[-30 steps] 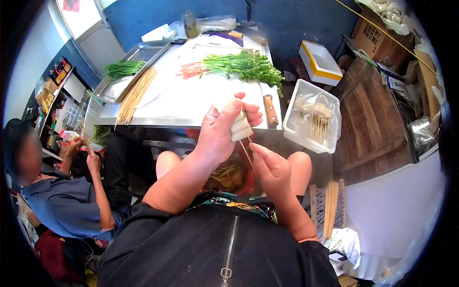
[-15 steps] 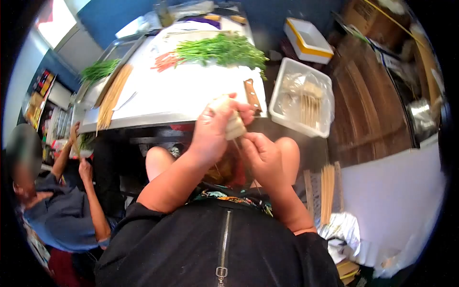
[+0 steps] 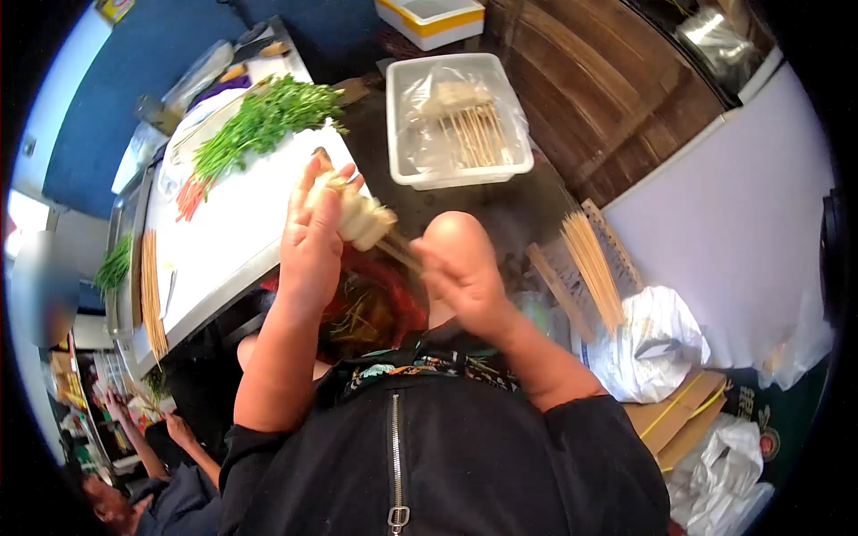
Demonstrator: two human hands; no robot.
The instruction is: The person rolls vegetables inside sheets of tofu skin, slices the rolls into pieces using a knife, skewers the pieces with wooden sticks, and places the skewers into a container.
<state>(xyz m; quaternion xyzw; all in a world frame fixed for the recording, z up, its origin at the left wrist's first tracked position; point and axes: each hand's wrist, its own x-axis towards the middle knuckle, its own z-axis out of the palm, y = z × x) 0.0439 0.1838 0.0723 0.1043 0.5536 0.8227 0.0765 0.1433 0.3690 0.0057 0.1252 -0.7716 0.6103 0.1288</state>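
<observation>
Pale, rolled pieces of food [image 3: 365, 221] sit on thin wooden sticks in front of me. My left hand [image 3: 315, 219] holds the upper part of these pieces between thumb and fingers. The lower ends of the sticks are pinched in my right hand [image 3: 456, 272], whose fingers are slightly blurred. Beyond my hands, a white box [image 3: 416, 171] contains similar skewers in clear plastic. Green stalks with reddish ends [image 3: 255, 129] lie on the white table [image 3: 228, 241], left of the box.
Bare sticks [image 3: 592, 268] lean at the right, beside a white bag [image 3: 651, 344]. More sticks [image 3: 152, 295] lie by a metal tray [image 3: 128, 214] with greens. A red basin [image 3: 402, 299] is below my hands. A co-worker [image 3: 183, 496] is at lower left.
The view has turned right, so the table now appears farther left and the box nearer the middle. The rolled pieces have tilted, and the sticks point toward my right hand.
</observation>
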